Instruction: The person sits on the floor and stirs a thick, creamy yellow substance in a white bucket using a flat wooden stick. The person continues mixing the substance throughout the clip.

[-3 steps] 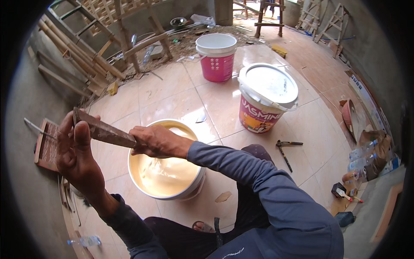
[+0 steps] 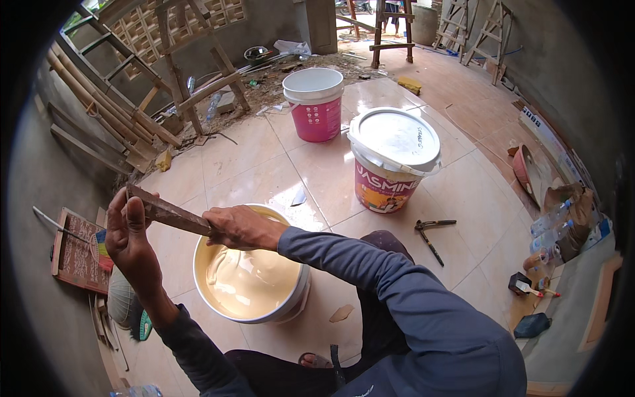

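Both hands hold a rough, reddish-brown wooden stick (image 2: 170, 216) tilted above a white-rimmed bucket (image 2: 200, 289). My left hand (image 2: 137, 241) is closed around the stick's upper left end, thumb on the near side. My right hand (image 2: 243, 227) wraps around its lower right part, knuckles up, over the bucket's far rim; that end of the stick is hidden in the fist. Thick, glossy cream-coloured paint (image 2: 245, 284) lies in the bucket, its surface swirled.
A lidded paint bucket (image 2: 395, 139) and an uncovered pink-and-white bucket (image 2: 313, 106) stand beyond. A black jointed tool (image 2: 431, 241) lies on the tiles. Plastic bottles (image 2: 552, 228) and a paintbrush (image 2: 526, 288) are at right. Bamboo poles (image 2: 99, 106) and wooden trestles (image 2: 211, 86) stand far left.
My view has shifted, so the buckets and floor sit lower and slightly further left in the picture. Both hands keep their hold on the stick.
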Demonstrator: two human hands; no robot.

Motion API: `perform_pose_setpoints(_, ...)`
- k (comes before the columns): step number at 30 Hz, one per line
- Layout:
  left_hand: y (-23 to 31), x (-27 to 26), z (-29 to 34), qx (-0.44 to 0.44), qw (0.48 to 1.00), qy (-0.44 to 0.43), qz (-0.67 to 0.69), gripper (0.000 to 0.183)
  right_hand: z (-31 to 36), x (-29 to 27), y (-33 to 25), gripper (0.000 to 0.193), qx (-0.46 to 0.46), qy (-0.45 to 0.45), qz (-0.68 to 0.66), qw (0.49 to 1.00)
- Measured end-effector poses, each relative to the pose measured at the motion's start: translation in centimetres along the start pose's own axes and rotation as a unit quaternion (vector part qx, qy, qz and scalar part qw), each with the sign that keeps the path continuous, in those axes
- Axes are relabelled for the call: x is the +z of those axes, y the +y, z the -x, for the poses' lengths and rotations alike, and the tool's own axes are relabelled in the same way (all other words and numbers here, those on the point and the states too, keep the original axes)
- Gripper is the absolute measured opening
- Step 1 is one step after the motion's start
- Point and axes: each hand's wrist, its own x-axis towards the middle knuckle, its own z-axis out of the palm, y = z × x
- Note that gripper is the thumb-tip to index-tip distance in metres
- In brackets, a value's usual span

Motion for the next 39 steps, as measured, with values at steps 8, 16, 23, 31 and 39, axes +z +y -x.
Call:
perform_pose_setpoints(8, -9.0, -1.4, -0.7, -0.12, 0.986, -0.024, 0.113, 0.036, 2.1, 1.3, 1.6, 0.03, 0.086, -0.09, 0.01, 0.992)
perform_pose_setpoints(16, -1.4, 0.6, 0.6, -0.046, 0.998, -0.018, -0.025, 0.038, 3.3, 0.3, -3.2, 0.033, 0.086, -0.152, -0.208, 0.963)
perform_pose_setpoints(23, 7.7, 0.0, 3.2, 0.13, 0.979, 0.063, -0.142, 0.04, 2.2, -0.6, -7.3, 0.038, -0.082, -0.041, -0.156, 0.983)
perform_pose_setpoints(31, 1.3, 1.4, 1.3, 0.051, 0.998, -0.019, -0.034, 0.039, 0.9, -0.9, -1.1, 0.036, -0.012, 0.016, -0.012, 1.0)
perform_pose_setpoints(39, -7.3, 2.7, -0.7, -0.061, 0.988, -0.041, 0.133, 0.038, 2.5, 1.0, 2.1, 0.033, 0.081, -0.002, 0.035, 0.996)
